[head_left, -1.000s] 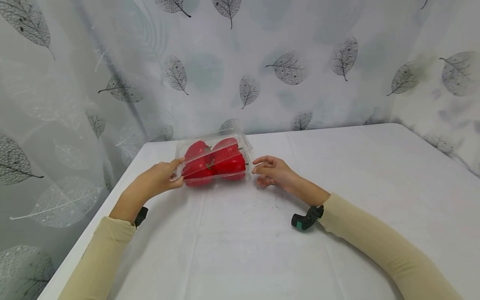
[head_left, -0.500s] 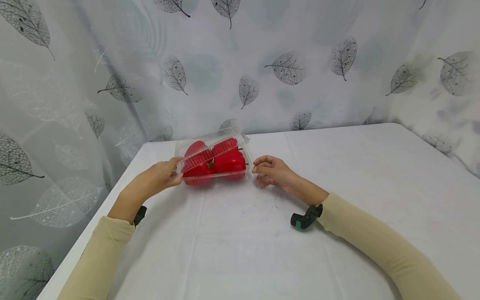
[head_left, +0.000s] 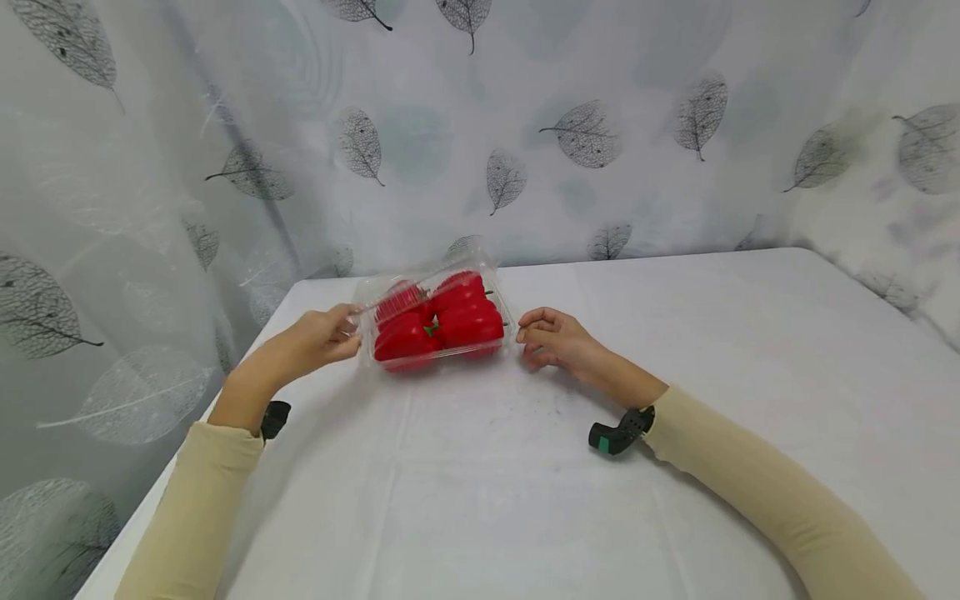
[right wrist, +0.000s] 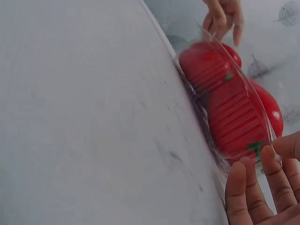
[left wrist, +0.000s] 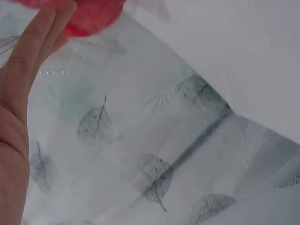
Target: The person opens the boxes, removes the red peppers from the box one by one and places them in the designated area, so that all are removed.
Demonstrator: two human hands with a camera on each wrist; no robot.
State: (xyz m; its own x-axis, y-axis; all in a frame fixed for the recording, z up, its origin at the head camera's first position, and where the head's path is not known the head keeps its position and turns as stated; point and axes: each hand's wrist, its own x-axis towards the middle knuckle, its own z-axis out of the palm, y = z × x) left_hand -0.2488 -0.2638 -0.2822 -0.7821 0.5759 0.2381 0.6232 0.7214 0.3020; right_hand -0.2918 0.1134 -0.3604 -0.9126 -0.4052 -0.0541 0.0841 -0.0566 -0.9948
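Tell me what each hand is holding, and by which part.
The left hand holds the clear lid by its left end. The right hand appears to pinch the clear tray by its right-end rim.

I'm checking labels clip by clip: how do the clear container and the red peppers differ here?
The container is see-through; the peppers are solid red with green stems. The container has long straight edges; the peppers are rounded. The container rests on the table, its lid partly open; the peppers lie inside it. Both look glossy.
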